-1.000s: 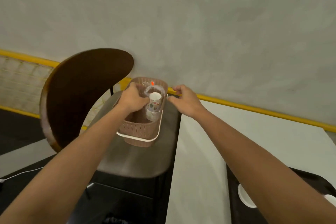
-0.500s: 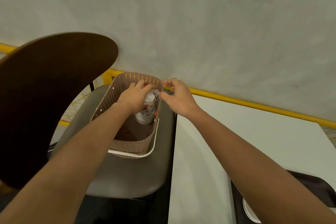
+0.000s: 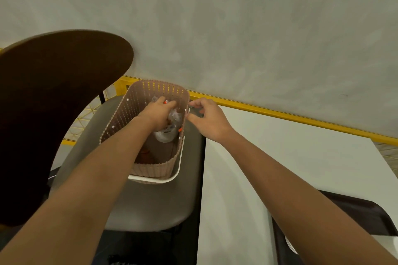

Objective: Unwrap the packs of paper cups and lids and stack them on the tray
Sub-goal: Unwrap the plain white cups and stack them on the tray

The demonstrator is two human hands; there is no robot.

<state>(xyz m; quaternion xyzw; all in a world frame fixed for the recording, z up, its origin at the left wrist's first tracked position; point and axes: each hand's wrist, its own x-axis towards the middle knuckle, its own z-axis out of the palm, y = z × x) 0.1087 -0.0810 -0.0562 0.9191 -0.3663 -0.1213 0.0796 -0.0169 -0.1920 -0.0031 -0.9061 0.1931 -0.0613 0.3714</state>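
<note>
Head view looks down both forearms to a perforated tan basket (image 3: pixel 150 90) that stands on the grey chair seat (image 3: pixel 150 204), toward the seat's far right corner. The left hand (image 3: pixel 158 112) reaches down inside the basket, its fingers (image 3: pixel 172 103) curled over the top of the pack of paper cups (image 3: pixel 167 135), grasping it through crinkled clear wrap. The pack stands against the basket's right wall, below and just under those fingers. The right hand (image 3: pixel 210 121) hangs outside the basket at its right rim, thumb and forefinger bent close together beside the rim; I cannot tell whether they pinch anything. A dark brown chair back (image 3: pixel 53 114) rises at the left. To the right of the seat lies the white desk (image 3: pixel 280 157), with a dark tray (image 3: pixel 353 211) at its near right corner, well apart from the basket.
</note>
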